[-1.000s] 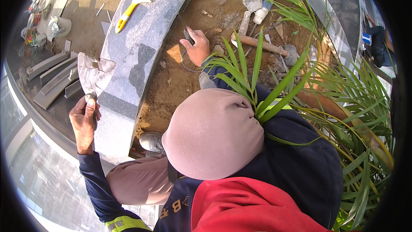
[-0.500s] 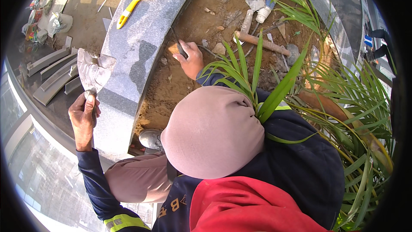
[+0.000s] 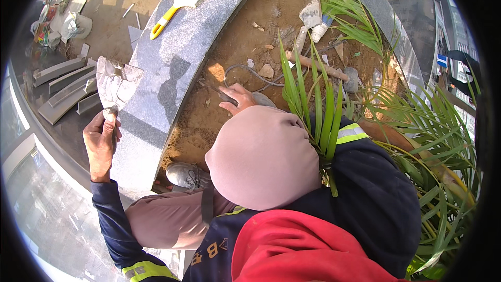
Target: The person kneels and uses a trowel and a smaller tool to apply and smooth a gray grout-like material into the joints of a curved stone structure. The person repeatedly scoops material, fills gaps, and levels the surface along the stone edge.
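My left hand (image 3: pixel 100 138) is closed on a short-handled scraper (image 3: pixel 118 82), its wide blade upright and smeared with pale residue. The blade is raised in front of a grey stone slab (image 3: pixel 138 104). Over the soil, my right hand (image 3: pixel 238 97) is closed around a narrow dark tool (image 3: pixel 223 94); its working end is hard to make out. Close by, a dark cable (image 3: pixel 248 68) loops on the dirt. A rounded pinkish cloth shape (image 3: pixel 263 159) stands just below this hand and hides the wrist.
A wide brush (image 3: pixel 166 20) with a yellow handle lies on the slab. In the soil bed are a trowel (image 3: pixel 311 14) and a wooden-handled hammer (image 3: pixel 321 66). Palm fronds (image 3: pixel 428 125) crowd the right side. Grey metal profiles (image 3: pixel 68 94) lie at left; a boot (image 3: pixel 185 175) stands below.
My right hand has moved down and nearer to me, still gripping the dark tool. My left hand keeps the scraper raised. The frond by my right arm has shifted, and the cable loop shows more.
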The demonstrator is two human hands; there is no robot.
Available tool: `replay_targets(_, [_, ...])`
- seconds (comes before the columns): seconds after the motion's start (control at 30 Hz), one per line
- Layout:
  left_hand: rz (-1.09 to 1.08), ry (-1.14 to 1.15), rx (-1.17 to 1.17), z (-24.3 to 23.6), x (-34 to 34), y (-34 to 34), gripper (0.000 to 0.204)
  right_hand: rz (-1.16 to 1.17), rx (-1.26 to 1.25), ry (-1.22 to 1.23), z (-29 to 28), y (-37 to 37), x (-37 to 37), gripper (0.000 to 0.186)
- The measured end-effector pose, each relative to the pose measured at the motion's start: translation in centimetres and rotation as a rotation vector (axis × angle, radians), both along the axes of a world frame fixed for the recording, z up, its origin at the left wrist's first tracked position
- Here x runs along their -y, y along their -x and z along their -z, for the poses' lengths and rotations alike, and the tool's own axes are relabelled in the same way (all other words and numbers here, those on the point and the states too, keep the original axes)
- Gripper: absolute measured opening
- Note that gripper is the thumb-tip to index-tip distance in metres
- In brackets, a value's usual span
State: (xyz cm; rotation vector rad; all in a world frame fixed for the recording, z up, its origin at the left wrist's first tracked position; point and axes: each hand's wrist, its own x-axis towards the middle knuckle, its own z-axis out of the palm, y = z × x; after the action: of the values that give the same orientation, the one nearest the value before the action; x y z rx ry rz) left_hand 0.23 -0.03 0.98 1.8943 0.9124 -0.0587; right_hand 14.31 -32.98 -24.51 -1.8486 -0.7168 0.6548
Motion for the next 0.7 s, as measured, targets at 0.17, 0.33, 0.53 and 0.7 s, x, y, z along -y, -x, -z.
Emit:
replay_targets(0.17, [0.047,-0.074,0.03,0.5,0.0,-0.3,0.039,0.177,0.24,-0.227,-3.4,-4.8,-1.9,0.046])
replay_targets(0.33, [0.052,-0.085,-0.001,0.3,-0.1,-0.1,0.042,0.167,0.45,-0.298,-9.9,-11.0,-5.9,0.043])
replay_targets(0.53, [-0.061,-0.169,-0.014,-2.6,0.7,2.2,0.051,0.065,0.629,-0.536,-12.8,-17.7,-11.8,0.044])
replay_targets(0.7, [-0.473,-0.299,-0.171,-8.5,3.7,14.4,0.046,-0.21,0.539,-0.894,-15.7,-12.2,-22.4,0.046])
